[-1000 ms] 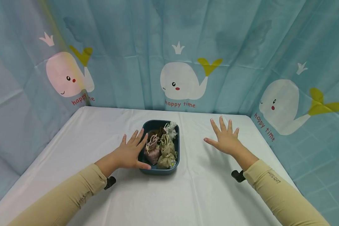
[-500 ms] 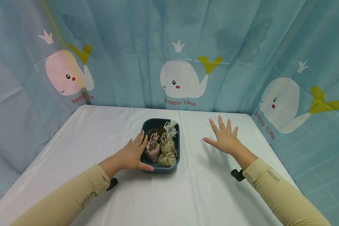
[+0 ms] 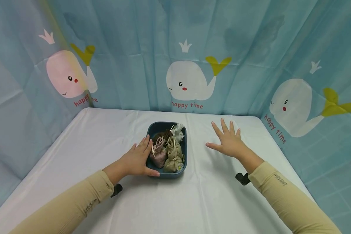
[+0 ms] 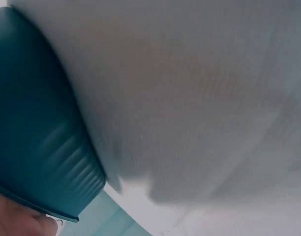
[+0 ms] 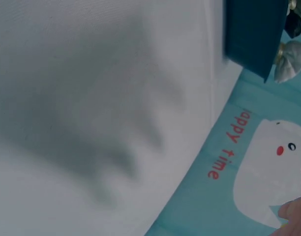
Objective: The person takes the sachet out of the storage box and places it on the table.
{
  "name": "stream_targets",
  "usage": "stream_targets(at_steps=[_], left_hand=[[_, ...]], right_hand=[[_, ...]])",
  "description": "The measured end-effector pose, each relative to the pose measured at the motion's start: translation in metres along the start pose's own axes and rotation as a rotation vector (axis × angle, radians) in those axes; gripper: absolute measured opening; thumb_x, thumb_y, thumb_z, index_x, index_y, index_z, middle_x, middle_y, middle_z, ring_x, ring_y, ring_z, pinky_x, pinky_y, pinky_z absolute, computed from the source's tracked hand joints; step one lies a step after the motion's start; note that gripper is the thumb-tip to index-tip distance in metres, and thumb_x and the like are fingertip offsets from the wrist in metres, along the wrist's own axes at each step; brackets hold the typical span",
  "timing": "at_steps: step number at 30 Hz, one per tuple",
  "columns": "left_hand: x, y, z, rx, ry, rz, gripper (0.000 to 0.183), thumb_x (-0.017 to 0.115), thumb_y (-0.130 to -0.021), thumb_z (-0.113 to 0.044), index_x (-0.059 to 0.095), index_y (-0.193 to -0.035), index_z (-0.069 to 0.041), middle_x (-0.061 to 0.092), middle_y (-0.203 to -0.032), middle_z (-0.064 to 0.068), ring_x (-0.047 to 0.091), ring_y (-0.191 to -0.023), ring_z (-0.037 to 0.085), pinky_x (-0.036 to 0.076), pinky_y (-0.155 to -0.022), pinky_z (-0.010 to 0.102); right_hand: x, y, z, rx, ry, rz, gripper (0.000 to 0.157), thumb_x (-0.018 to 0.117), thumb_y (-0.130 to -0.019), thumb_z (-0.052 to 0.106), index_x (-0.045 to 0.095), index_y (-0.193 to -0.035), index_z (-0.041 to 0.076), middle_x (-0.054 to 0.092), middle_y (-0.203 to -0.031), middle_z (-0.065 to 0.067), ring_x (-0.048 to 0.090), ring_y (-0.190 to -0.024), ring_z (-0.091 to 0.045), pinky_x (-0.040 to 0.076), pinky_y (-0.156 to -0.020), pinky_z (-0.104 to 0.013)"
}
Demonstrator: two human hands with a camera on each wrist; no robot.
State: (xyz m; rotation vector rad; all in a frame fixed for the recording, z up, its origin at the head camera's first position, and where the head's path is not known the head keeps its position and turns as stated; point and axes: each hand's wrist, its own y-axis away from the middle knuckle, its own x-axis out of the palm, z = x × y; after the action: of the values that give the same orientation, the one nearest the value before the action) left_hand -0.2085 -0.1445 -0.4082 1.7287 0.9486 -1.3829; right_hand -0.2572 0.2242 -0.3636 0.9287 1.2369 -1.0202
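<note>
A dark blue plastic box (image 3: 168,175) stands on the white-covered table. Inside it lie small drawstring pouches: a mauve one (image 3: 158,159), an olive one (image 3: 172,160), a dark brown one (image 3: 162,134) and a pale grey one (image 3: 178,132) at the back right corner. My left hand (image 3: 134,161) rests on the box's left rim, fingers extended and thumb along the front left corner. In the left wrist view, fingertips (image 4: 22,221) lie at the rim above the ribbed wall (image 4: 52,128). To the right of the box, my right hand (image 3: 230,143) hovers over the table with fingers spread, holding nothing.
White cloth (image 3: 199,204) covers the table. A blue curtain (image 3: 128,81) with printed whales hangs along the back and both sides. Black wrist mounts (image 3: 242,178) show below the sleeves.
My left hand has moved slightly right and settled on the box rim, its fingers closer together. The right hand has drifted a little left, still spread. The view has tilted slightly.
</note>
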Motion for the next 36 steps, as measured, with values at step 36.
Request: stream_targets(at_steps=[36], left_hand=[[-0.001,0.004,-0.004,0.004,0.051,-0.012,0.134,0.042,-0.056,-0.090,0.005,-0.145,0.003,-0.008,-0.151,0.021,0.000,-0.139,0.032,0.015,-0.106,0.056]], right_hand=[[-0.006,-0.022,0.074,-0.403,-0.481,0.094,0.075,0.073,-0.078,0.034,0.036,-0.142,0.017,0.023,-0.149,-0.010,0.022,-0.136,-0.026,0.028,-0.103,-0.049]])
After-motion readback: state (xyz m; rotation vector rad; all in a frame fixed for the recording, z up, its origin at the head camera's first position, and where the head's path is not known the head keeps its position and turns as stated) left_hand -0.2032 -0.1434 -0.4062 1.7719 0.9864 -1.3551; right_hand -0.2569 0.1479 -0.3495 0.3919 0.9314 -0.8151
